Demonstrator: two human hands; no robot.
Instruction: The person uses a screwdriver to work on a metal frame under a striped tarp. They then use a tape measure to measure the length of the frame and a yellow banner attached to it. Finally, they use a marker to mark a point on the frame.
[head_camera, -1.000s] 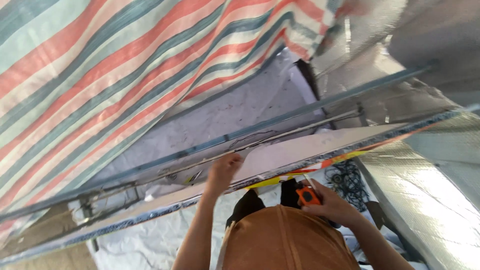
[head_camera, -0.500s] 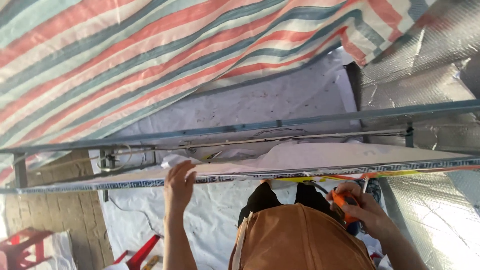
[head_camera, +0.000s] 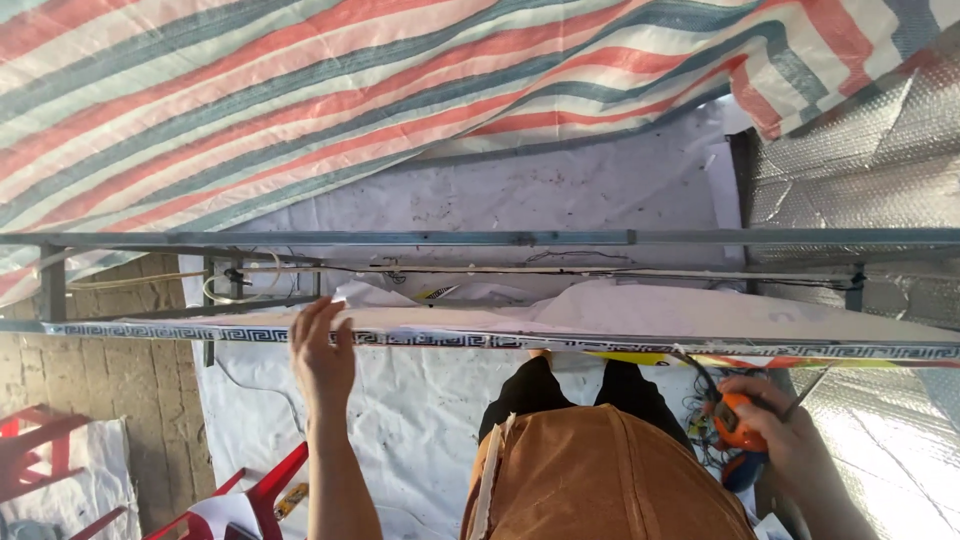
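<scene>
I look down along my brown top. My left hand (head_camera: 322, 350) grips the edge of a long flat panel (head_camera: 640, 325) with a patterned black-and-white border, which runs across the whole view. My right hand (head_camera: 770, 420) is closed around an orange hand tool (head_camera: 733, 425) just below the panel's right part. A grey metal frame rail (head_camera: 480, 238) runs parallel behind the panel, with thin cables along it.
A red, green and white striped tarp (head_camera: 300, 100) covers the upper view. White sheeting (head_camera: 400, 420) lies on the ground. Red plastic furniture (head_camera: 270, 490) stands at the lower left. Silver foil insulation (head_camera: 880, 130) is on the right. A brick wall (head_camera: 110, 380) is at left.
The view swung and levelled, so the panel now lies horizontal. My left hand slid along the panel's edge. My right hand still holds the orange tool.
</scene>
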